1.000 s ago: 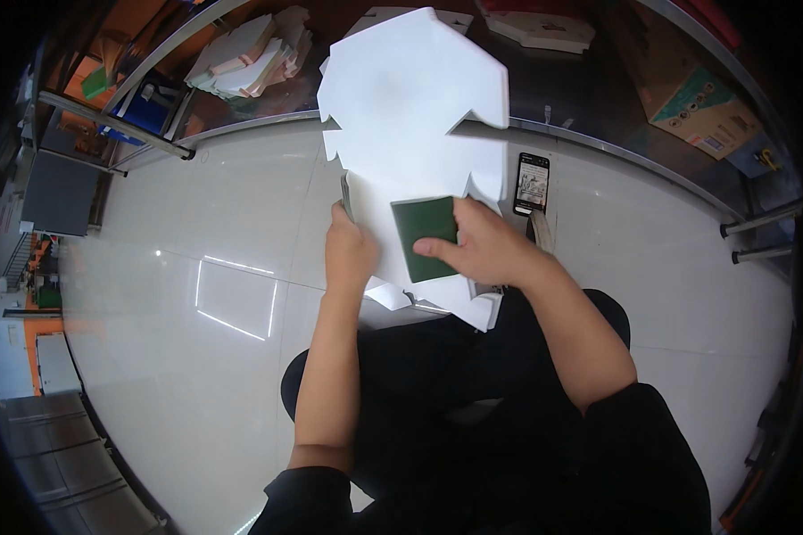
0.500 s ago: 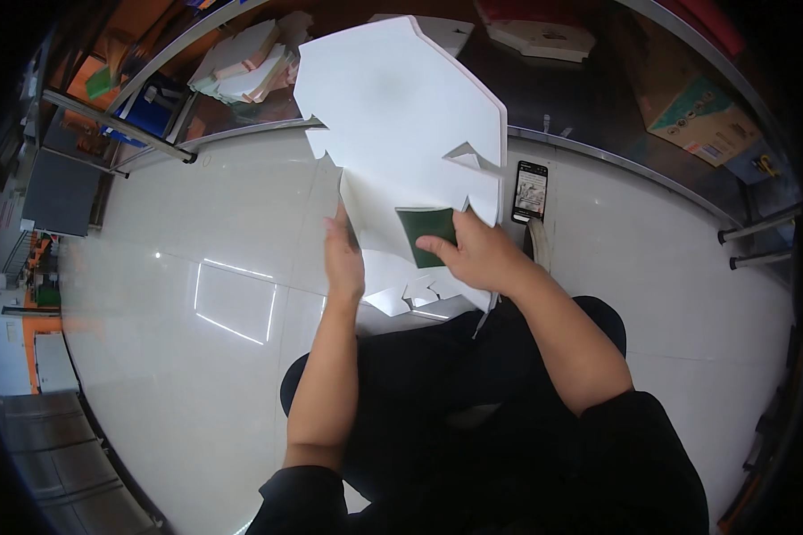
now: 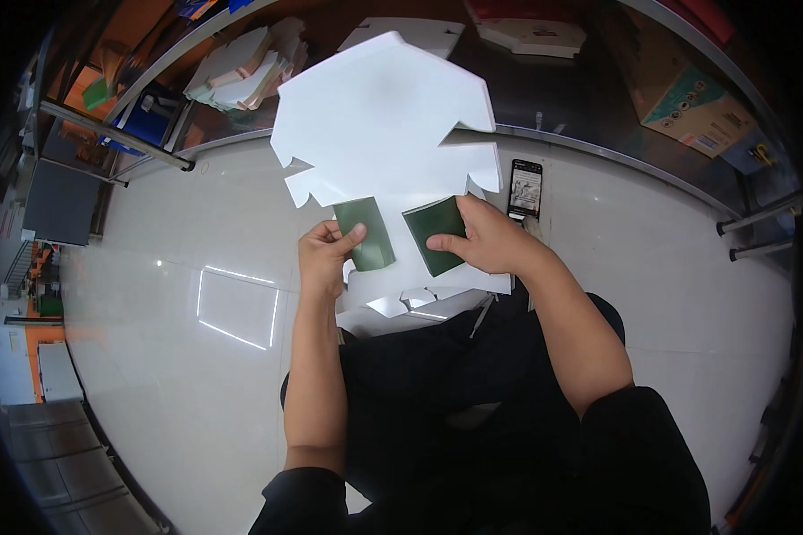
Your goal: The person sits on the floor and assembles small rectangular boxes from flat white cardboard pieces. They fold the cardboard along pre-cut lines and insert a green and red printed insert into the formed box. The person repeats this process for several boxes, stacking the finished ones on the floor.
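A die-cut cardboard box blank (image 3: 384, 116), white on the face toward me, stretches out over my lap. Notches are cut into both its sides. Two of its flaps are folded so that green shows: a left green flap (image 3: 366, 236) and a right green flap (image 3: 437, 245). My left hand (image 3: 323, 259) is closed on the left flap, thumb on the green face, other fingers curled at its outer edge. With the thumb across its green face, my right hand (image 3: 495, 239) grips the right flap; its other fingers are mostly hidden behind the card.
On the floor to the right of the blank lies a phone (image 3: 525, 189) with its screen lit. Beyond is a metal-edged shelf with stacked cardboard pieces (image 3: 241, 71), a flat white piece (image 3: 531, 37) and a brown carton (image 3: 700, 116). Shelf legs (image 3: 147, 147) stand at the left.
My left hand has taken hold of the left flap and folded it inward, so its green side now shows. The blank has tilted and shifted slightly left; my right hand keeps its grip.
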`<action>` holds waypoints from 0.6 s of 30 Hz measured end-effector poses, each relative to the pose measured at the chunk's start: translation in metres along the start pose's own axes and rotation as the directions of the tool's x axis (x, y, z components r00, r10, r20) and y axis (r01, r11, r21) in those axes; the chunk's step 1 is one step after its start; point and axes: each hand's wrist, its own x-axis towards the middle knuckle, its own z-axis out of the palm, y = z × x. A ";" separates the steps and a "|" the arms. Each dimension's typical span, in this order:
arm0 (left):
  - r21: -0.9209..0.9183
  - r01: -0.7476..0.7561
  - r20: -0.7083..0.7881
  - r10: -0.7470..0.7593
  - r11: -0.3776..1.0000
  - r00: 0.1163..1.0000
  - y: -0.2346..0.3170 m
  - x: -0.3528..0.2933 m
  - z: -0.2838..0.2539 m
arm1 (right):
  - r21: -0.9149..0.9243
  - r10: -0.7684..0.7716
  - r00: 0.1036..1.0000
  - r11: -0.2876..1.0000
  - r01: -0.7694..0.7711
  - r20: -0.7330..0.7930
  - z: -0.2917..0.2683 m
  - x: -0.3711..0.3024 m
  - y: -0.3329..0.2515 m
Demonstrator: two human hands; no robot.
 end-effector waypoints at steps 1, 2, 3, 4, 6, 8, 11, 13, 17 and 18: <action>0.044 0.024 -0.032 -0.023 0.999 0.999 0.002 -0.002 0.004 | 0.004 0.032 0.999 0.999 -0.032 -0.018 0.000 0.000 0.002; 0.100 -0.048 -0.008 0.049 0.994 0.999 0.002 -0.004 0.009 | 0.008 0.064 0.997 0.998 -0.064 -0.035 0.000 0.000 0.003; 0.155 -0.123 0.014 0.122 0.980 0.992 0.003 -0.007 0.013 | 0.028 0.067 0.997 0.997 -0.066 -0.029 0.000 0.000 0.002; 0.208 -0.197 0.040 0.193 0.958 0.980 0.003 -0.008 0.015 | 0.049 0.070 0.997 0.996 -0.069 -0.023 0.000 0.000 -0.001; -0.154 -0.090 -0.068 0.081 0.984 0.994 -0.006 -0.003 0.009 | 0.008 0.088 0.996 0.996 -0.088 -0.001 -0.002 -0.001 -0.017; -0.321 -0.080 -0.135 0.037 0.944 0.990 -0.009 -0.001 0.007 | -0.114 0.132 0.991 0.985 -0.130 0.018 -0.005 -0.005 -0.037; -0.278 -0.179 -0.221 0.118 0.944 0.968 -0.010 0.000 0.012 | -0.263 0.179 0.977 0.954 -0.145 0.112 0.020 -0.006 -0.033; -0.238 -0.240 -0.281 0.170 0.941 0.945 -0.014 -0.001 0.011 | -0.290 0.040 0.988 0.957 0.005 0.149 0.039 -0.009 -0.041; -0.179 -0.305 -0.324 0.236 0.935 0.916 -0.013 -0.011 0.013 | -0.107 -0.307 0.943 0.941 0.321 0.126 0.058 -0.011 -0.036; -0.235 -0.272 -0.292 0.199 0.933 0.935 -0.012 -0.019 0.014 | -0.156 -0.337 0.934 0.923 0.352 0.118 0.064 -0.011 -0.031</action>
